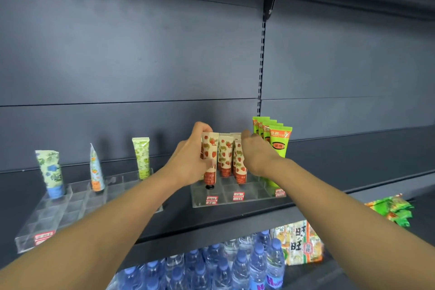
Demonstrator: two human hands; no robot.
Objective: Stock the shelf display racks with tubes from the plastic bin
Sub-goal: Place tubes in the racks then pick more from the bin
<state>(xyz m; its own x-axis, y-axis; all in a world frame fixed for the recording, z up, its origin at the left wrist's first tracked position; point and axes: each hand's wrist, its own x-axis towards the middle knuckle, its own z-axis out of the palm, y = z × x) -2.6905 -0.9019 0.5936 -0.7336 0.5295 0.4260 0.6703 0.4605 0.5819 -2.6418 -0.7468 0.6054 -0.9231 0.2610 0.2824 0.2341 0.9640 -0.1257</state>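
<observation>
- Dark shelf (pixel 329 198) runs across the view; both clear racks sit on it near its front edge.
- Lower shelf under it: water bottles (pixel 211 266) packed together, a printed snack bag (pixel 301 242) at their right.
- Left clear rack (pixel 58 214), toward the shelf's left end, mostly bare compartments. Three tubes stand in its back rows, well apart: blue-floral tube (pixel 50 173) at left, orange-print tube (pixel 96 172) tilted in the middle, green-print tube (pixel 142 158) at right.
- Right clear rack (pixel 235 192), mid-shelf, price labels on its front wall. Strawberry tubes (pixel 224 155) upright in the left and middle columns, green tubes (pixel 277 143) in a row down the right column.
- Green snack packets (pixel 390 209) lie on the shelf toward its right end, apart from the racks.
- Left hand (pixel 190 160): fingers wrapped round one strawberry tube (pixel 210 160), thumb across its front. Tube is upright, cap down, over the front-left part of the right rack; can't tell if the cap is seated in a compartment.
- Right hand (pixel 256 155): reaches in among the strawberry tubes just left of the green ones, fingers curled against them. Fingertips are hidden behind the tubes, so can't tell if they clamp one.
</observation>
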